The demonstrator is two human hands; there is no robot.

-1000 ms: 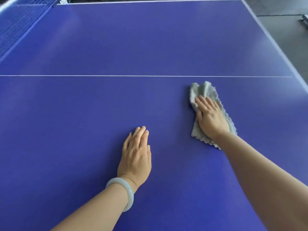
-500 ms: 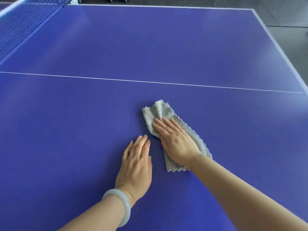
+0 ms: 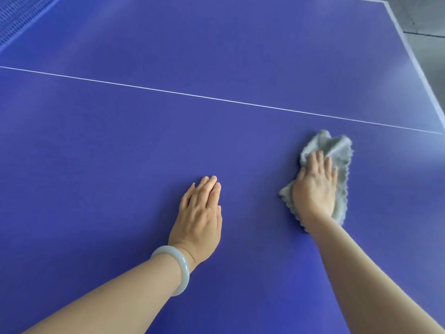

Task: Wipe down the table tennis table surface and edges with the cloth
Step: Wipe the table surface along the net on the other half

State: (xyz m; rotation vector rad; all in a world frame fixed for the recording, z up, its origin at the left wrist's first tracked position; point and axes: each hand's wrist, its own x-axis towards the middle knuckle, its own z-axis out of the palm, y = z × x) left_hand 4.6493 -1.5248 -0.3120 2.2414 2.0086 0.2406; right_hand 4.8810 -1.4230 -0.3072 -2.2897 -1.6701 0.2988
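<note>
The blue counter (image 3: 216, 56) fills the view. Its near edge is out of frame, and the net (image 3: 16, 18) is cut off at the far left corner. The grey cloth (image 3: 337, 150) lies bunched toward the right edge, just short of the white line (image 3: 216, 98). It is partly hidden under the right hand (image 3: 315, 189), whose straight, close-set fingers press it flat, likely to wipe. The left hand (image 3: 201, 213) rests flat with its fingers together, apparently bracing.
</note>
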